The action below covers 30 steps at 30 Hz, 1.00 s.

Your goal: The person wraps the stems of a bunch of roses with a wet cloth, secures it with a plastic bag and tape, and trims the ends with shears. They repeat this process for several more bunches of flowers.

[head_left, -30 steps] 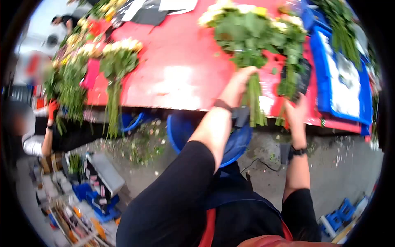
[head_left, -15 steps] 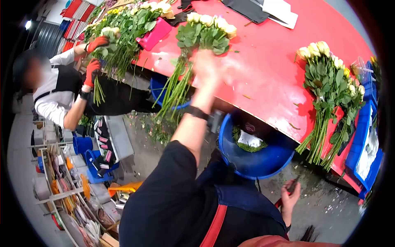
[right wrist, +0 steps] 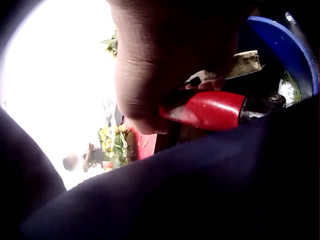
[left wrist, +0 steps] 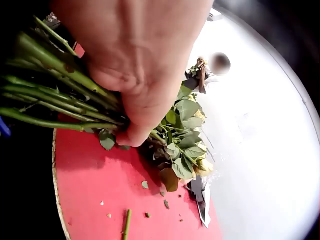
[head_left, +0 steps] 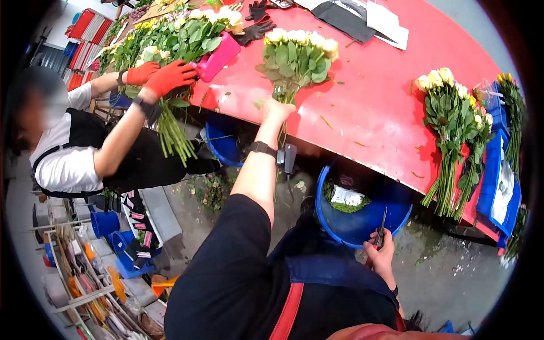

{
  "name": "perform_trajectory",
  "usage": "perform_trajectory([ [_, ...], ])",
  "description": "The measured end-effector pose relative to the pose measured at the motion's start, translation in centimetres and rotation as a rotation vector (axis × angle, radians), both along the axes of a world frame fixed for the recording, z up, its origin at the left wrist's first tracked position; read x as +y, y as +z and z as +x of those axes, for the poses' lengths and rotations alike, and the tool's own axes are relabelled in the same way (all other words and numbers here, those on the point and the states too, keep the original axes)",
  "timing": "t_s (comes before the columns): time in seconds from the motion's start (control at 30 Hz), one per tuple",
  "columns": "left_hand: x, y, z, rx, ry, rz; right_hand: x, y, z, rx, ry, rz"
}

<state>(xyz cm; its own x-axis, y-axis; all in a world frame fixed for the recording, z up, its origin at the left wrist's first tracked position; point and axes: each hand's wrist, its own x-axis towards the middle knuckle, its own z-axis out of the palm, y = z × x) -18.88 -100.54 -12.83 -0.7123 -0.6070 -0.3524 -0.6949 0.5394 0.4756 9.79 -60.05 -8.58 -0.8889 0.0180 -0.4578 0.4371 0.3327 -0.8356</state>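
Observation:
A bunch of pale roses [head_left: 294, 59] lies on the red table, its stems pointing to the front edge. My left hand [head_left: 275, 113] grips those stems just below the leaves; in the left wrist view my left hand [left wrist: 145, 65] wraps the green stems [left wrist: 65, 97], thumb around them. Low over the floor beside the blue bin, my right hand [head_left: 382, 255] holds cutters [head_left: 381, 229] with the blades pointing up. In the right wrist view a red handle [right wrist: 210, 110] of the cutters shows in my right hand [right wrist: 155, 65].
Two rose bunches [head_left: 450, 124] lie at the table's right beside a blue crate [head_left: 498, 187]. A blue bin [head_left: 362, 218] stands under the front edge. At the left a person in red gloves [head_left: 170, 78] handles stems near a pink holder [head_left: 220, 56]. Cut stem pieces dot the red table [head_left: 374, 102].
My left hand has gone from the right-hand bunches to the left one, which now lies turned with stems more upright. The right hand has left the table and come back with cutters, now raised slightly.

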Motion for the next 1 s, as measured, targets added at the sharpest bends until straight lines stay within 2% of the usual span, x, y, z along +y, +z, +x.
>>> perform_trajectory([
  [0.07, -1.4, -2.3, -0.2, 0.101, -0.008, 0.243, 0.0, -0.5, 0.6, -0.028, -0.026, -0.039],
  [0.1, -1.2, -2.3, -0.1, 0.162, -0.053, 0.209, 0.2, -1.4, 1.2, -0.046, -0.068, -0.081],
  [0.2, 0.0, -3.7, 0.4, 0.310, -0.008, 0.477, 0.3, -1.1, 0.8, -0.046, -0.048, -0.165],
  [0.23, 1.4, -1.7, 1.4, 0.317, 0.032, 0.548, 0.3, -0.7, 0.5, -0.079, -0.047, -0.255],
  [0.33, 5.2, 0.0, 3.5, 0.508, 0.125, 0.578, 1.5, 1.0, -1.1, -0.142, 0.018, -0.471],
  [0.4, 8.4, 2.5, 5.8, 0.694, 0.110, 0.672, 2.7, 2.0, -2.1, -0.132, 0.106, -0.576],
  [0.47, 10.9, 1.8, 6.6, 0.874, 0.227, 0.673, 3.9, 3.2, -2.6, -0.159, 0.155, -0.667],
  [0.53, 15.1, 4.2, 8.3, 1.108, 0.303, 0.703, 5.2, 4.2, -2.4, -0.174, 0.213, -0.711],
  [0.6, 19.1, 7.6, 10.7, 1.114, 0.346, 0.931, 6.9, 3.4, -1.3, -0.199, 0.278, -0.712],
  [0.63, 20.5, 8.6, 11.5, 1.157, 0.292, 1.046, 7.8, 3.0, -0.7, -0.225, 0.290, -0.702],
  [0.73, 24.1, 11.1, 14.2, 1.145, 0.392, 1.070, 10.3, -0.4, 1.5, -0.209, 0.349, -0.662],
  [0.8, 25.2, 11.8, 15.3, 1.194, 0.413, 0.989, 11.9, -0.7, 2.2, -0.154, 0.418, -0.570],
  [0.9, 23.1, 11.5, 16.5, 1.248, 0.361, 0.952, 13.6, 0.0, 2.4, -0.077, 0.562, -0.476],
  [0.93, 22.7, 12.6, 17.4, 1.246, 0.310, 0.838, 14.0, 0.1, 2.5, -0.036, 0.610, -0.406],
  [1.0, 21.9, 15.4, 18.8, 1.336, 0.129, 0.787, 14.8, -0.3, 2.7, 0.057, 0.705, -0.271],
])
